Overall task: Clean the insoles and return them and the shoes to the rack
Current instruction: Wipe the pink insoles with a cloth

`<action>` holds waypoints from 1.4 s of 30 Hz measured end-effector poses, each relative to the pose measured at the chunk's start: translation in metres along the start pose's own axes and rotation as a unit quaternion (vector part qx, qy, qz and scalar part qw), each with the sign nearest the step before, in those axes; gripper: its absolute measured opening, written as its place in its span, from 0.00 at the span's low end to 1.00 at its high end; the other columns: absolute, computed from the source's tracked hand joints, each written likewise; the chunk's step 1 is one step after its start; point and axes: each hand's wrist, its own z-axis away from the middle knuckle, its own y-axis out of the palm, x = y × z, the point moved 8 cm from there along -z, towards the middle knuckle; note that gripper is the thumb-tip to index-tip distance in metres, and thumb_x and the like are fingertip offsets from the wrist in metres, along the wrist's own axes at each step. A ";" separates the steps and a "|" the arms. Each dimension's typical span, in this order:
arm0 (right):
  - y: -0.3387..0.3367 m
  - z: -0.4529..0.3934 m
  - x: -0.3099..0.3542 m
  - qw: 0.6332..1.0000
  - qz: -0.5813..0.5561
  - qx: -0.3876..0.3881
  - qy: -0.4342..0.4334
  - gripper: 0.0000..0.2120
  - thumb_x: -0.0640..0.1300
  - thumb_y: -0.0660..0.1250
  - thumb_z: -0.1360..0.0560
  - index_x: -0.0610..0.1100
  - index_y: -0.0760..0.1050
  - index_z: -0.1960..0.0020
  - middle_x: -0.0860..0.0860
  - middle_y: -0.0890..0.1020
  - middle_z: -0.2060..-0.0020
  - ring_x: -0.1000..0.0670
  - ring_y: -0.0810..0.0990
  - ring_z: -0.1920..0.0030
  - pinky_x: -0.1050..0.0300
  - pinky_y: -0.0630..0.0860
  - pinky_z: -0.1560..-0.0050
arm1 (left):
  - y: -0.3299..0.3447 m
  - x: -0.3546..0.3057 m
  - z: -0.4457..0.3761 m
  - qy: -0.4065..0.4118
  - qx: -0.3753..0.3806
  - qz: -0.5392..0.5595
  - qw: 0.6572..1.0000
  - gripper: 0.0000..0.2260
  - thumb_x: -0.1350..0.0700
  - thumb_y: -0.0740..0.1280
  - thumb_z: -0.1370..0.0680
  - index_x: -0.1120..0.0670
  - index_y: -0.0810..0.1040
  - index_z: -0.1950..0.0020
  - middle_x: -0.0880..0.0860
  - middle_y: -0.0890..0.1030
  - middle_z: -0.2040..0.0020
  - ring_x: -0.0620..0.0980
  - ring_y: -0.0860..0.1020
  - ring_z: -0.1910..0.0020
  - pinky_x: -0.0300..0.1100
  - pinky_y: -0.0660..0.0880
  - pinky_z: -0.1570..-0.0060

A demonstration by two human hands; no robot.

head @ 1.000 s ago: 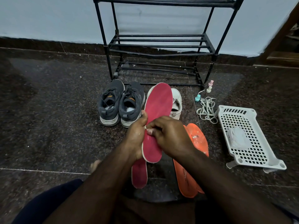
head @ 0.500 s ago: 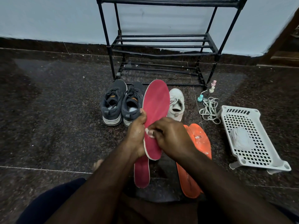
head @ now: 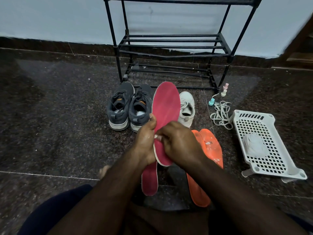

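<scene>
Wiping the red insole, held up between both hands.

Left hand (head: 145, 141) grips the red insole (head: 165, 116) at its edge, thumb on the face; right hand (head: 177, 143) has fingers curled over the waist, pinching something small and pale, probably a wipe, too hidden to tell. To do it well: brace the back with the left palm and stroke heel to toe, since the insole looks thin, flexible foam that will buckle. Its face is matte with faint streaks and a pale rim. Second red insole (head: 149, 180) lies flat below the hands; orange insoles (head: 210, 150), speckled white, just right of the right hand. Grey shoes (head: 128, 107) and white shoe (head: 187, 107) sit beyond the hands, before the black tube rack (head: 169, 46).
</scene>
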 end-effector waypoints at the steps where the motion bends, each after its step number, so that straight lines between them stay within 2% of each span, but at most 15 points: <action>1: -0.006 -0.005 -0.004 0.999 0.015 -0.034 0.005 0.05 0.41 0.67 0.29 0.42 0.81 0.57 0.45 0.78 0.62 0.44 0.77 0.60 0.47 0.75 0.58 | 0.003 0.004 0.001 -0.005 0.011 0.015 1.000 0.28 0.39 0.55 0.18 0.61 0.84 0.52 0.58 0.84 0.55 0.53 0.82 0.54 0.46 0.78 0.46; 4: -0.021 -0.013 -0.014 0.994 0.035 -0.099 0.032 0.02 0.38 0.69 0.28 0.41 0.80 0.57 0.45 0.78 0.62 0.43 0.77 0.61 0.49 0.73 0.58 | 0.010 0.014 0.001 -0.017 0.033 0.020 0.999 0.25 0.41 0.56 0.18 0.59 0.84 0.56 0.57 0.82 0.55 0.53 0.81 0.51 0.47 0.75 0.42; 7: -0.004 -0.002 -0.006 0.999 0.033 -0.017 0.038 0.07 0.44 0.67 0.27 0.44 0.82 0.54 0.45 0.79 0.61 0.43 0.79 0.59 0.48 0.76 0.57 | 0.008 0.005 0.000 -0.005 0.020 0.018 1.000 0.26 0.40 0.58 0.20 0.63 0.80 0.44 0.59 0.82 0.54 0.53 0.82 0.55 0.47 0.79 0.46; 8: 0.004 0.003 -0.002 0.999 0.019 0.024 0.038 0.07 0.45 0.66 0.27 0.45 0.82 0.54 0.46 0.80 0.60 0.44 0.79 0.57 0.48 0.76 0.56 | 0.005 0.002 0.000 -0.003 0.007 0.001 1.000 0.29 0.39 0.57 0.19 0.64 0.78 0.38 0.60 0.82 0.50 0.54 0.83 0.54 0.46 0.81 0.49; 10: 0.009 0.006 0.000 0.997 -0.020 0.061 0.043 0.06 0.44 0.68 0.27 0.48 0.83 0.53 0.48 0.82 0.59 0.48 0.79 0.56 0.52 0.74 0.52 | 0.002 -0.004 -0.001 0.001 -0.011 -0.005 1.000 0.33 0.37 0.56 0.19 0.65 0.74 0.32 0.64 0.80 0.40 0.58 0.82 0.49 0.49 0.79 0.45; 12: 0.004 0.005 -0.001 0.997 -0.043 0.041 0.042 0.04 0.43 0.69 0.27 0.48 0.84 0.55 0.50 0.82 0.60 0.50 0.79 0.57 0.55 0.73 0.53 | 0.002 -0.005 -0.002 0.008 -0.008 0.005 1.000 0.32 0.37 0.56 0.19 0.64 0.76 0.35 0.64 0.80 0.39 0.58 0.82 0.48 0.50 0.78 0.41; 15: -0.008 -0.002 -0.003 0.999 0.012 -0.043 0.027 0.07 0.44 0.65 0.28 0.43 0.81 0.58 0.47 0.78 0.63 0.45 0.78 0.61 0.49 0.75 0.59 | 0.006 0.002 0.002 -0.001 0.023 0.023 0.999 0.29 0.39 0.55 0.18 0.62 0.83 0.51 0.59 0.84 0.57 0.53 0.84 0.59 0.44 0.83 0.54; 17: -0.014 -0.006 -0.006 0.996 0.021 -0.086 0.028 0.06 0.42 0.65 0.27 0.41 0.79 0.59 0.45 0.77 0.63 0.44 0.76 0.62 0.49 0.73 0.60 | 0.011 0.006 0.003 -0.009 0.048 0.031 0.998 0.29 0.39 0.55 0.18 0.61 0.85 0.55 0.58 0.84 0.58 0.53 0.84 0.57 0.45 0.82 0.52; 20: -0.009 -0.005 -0.006 0.997 0.001 -0.065 0.036 0.05 0.42 0.67 0.26 0.42 0.81 0.57 0.46 0.77 0.62 0.46 0.77 0.60 0.52 0.71 0.58 | 0.010 0.001 0.004 -0.003 0.043 0.033 0.999 0.29 0.39 0.55 0.18 0.62 0.84 0.49 0.58 0.85 0.56 0.53 0.85 0.57 0.44 0.83 0.52; 23: 0.007 0.004 0.002 0.998 -0.039 0.041 0.037 0.04 0.44 0.69 0.26 0.47 0.83 0.54 0.50 0.81 0.60 0.50 0.78 0.56 0.55 0.72 0.54 | 0.002 -0.008 0.004 0.005 0.001 -0.001 1.000 0.33 0.36 0.55 0.19 0.65 0.75 0.33 0.63 0.81 0.42 0.57 0.83 0.48 0.49 0.80 0.46; 26: 0.005 0.007 0.003 0.993 -0.098 0.055 0.036 0.03 0.43 0.71 0.27 0.48 0.83 0.55 0.53 0.81 0.61 0.55 0.77 0.57 0.59 0.71 0.54 | -0.002 -0.014 0.002 0.012 -0.018 -0.006 1.000 0.34 0.34 0.55 0.20 0.64 0.78 0.39 0.64 0.82 0.44 0.58 0.83 0.52 0.48 0.82 0.55; 30: -0.008 0.002 -0.002 0.997 -0.064 -0.045 0.019 0.03 0.43 0.71 0.27 0.44 0.82 0.55 0.49 0.79 0.61 0.52 0.76 0.57 0.60 0.71 0.54 | 0.005 -0.010 0.003 0.006 0.019 0.011 1.000 0.34 0.34 0.53 0.19 0.63 0.82 0.49 0.60 0.83 0.60 0.53 0.84 0.67 0.41 0.81 0.68; 35: -0.021 -0.003 -0.017 0.987 -0.089 -0.124 0.059 0.03 0.38 0.72 0.28 0.43 0.82 0.54 0.50 0.80 0.59 0.56 0.74 0.56 0.76 0.64 0.53 | 0.006 -0.004 0.006 -0.008 0.054 -0.009 0.998 0.27 0.40 0.56 0.18 0.61 0.83 0.48 0.58 0.85 0.55 0.54 0.85 0.56 0.46 0.82 0.51; 39: -0.015 -0.007 -0.019 0.994 -0.058 -0.068 0.064 0.10 0.41 0.73 0.27 0.43 0.82 0.46 0.49 0.80 0.55 0.54 0.75 0.52 0.71 0.63 0.52 | 0.008 -0.002 0.007 -0.016 0.054 0.005 0.998 0.25 0.45 0.57 0.16 0.62 0.85 0.53 0.57 0.85 0.58 0.52 0.85 0.62 0.44 0.82 0.56; 42: -0.010 -0.009 -0.017 0.997 -0.038 -0.027 0.059 0.12 0.41 0.74 0.29 0.43 0.83 0.45 0.48 0.80 0.54 0.50 0.77 0.51 0.66 0.66 0.50 | 0.008 0.003 0.009 -0.023 0.032 0.009 0.999 0.23 0.43 0.56 0.17 0.61 0.81 0.49 0.56 0.84 0.61 0.51 0.84 0.66 0.42 0.82 0.61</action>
